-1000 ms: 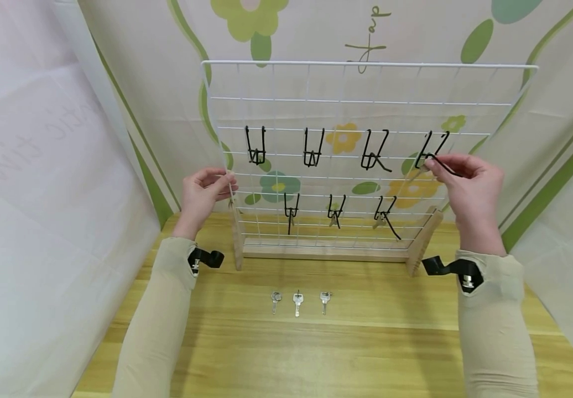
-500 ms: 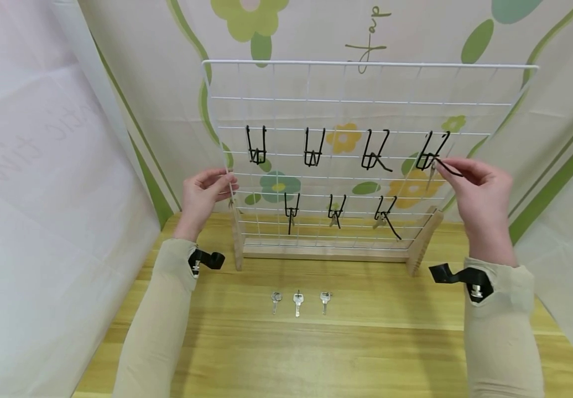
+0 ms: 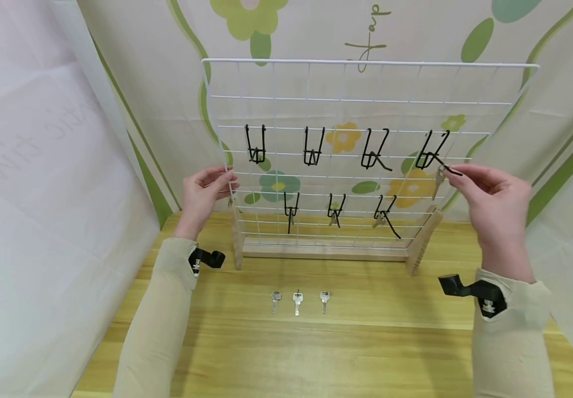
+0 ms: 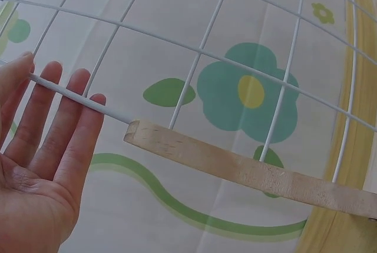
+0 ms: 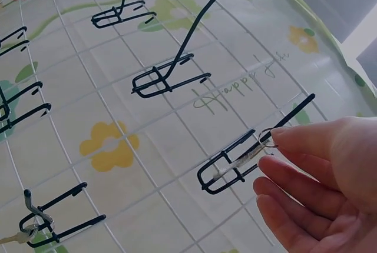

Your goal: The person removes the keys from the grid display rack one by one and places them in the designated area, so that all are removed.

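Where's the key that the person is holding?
In the head view, on the right, the key is at the fingertips of the right hand, by the rightmost black hook on the white grid.

2 arms [image 3: 149,320] reaching forward, well apart, left hand [image 3: 207,189] gripping, right hand [image 3: 498,204] pinching

The key [image 3: 438,183] in my right hand [image 3: 500,207] looks like silvery metal, and the hook [image 3: 430,159] there like smooth black wire. The white grid [image 3: 366,62] looks smoothly coated; its feet [image 3: 424,240], near the far edge of the desk [image 3: 376,359], look like pale matt wood, the desk's own grain faintly glossy.
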Demonstrator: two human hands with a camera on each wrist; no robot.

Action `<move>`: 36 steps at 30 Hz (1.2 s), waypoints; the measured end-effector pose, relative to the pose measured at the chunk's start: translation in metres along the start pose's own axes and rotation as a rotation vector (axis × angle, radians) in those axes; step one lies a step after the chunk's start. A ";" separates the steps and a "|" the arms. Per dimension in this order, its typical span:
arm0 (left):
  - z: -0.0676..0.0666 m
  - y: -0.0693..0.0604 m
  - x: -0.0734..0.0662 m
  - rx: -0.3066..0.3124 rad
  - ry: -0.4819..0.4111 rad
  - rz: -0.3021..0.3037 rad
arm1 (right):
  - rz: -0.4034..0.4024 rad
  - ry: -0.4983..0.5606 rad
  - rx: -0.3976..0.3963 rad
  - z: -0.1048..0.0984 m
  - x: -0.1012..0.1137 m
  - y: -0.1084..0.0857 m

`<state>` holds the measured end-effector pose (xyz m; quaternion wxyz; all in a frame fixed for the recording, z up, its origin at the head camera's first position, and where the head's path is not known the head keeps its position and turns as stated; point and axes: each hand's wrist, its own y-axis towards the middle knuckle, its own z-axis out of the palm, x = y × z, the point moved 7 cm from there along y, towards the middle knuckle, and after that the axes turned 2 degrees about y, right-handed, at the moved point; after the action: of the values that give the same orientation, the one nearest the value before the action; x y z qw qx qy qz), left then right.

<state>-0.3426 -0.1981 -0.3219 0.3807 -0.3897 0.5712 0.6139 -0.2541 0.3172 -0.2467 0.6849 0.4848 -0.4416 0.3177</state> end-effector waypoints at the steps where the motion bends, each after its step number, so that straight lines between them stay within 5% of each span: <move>1: 0.000 0.000 0.000 0.000 0.001 0.000 | -0.001 0.005 -0.001 -0.001 0.001 -0.001; 17: 0.000 0.002 0.000 0.001 -0.007 -0.023 | -0.115 0.062 -0.053 -0.010 0.021 -0.025; 24: 0.000 0.001 0.000 0.004 0.001 -0.038 | -0.103 0.037 -0.040 -0.009 0.026 -0.037; 36: 0.000 0.001 0.000 0.005 0.003 -0.032 | -0.063 -0.080 0.134 0.008 0.004 -0.058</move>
<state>-0.3433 -0.1978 -0.3213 0.3906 -0.3988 0.5670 0.6058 -0.2050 0.2903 -0.2639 0.6425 0.5555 -0.4307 0.3051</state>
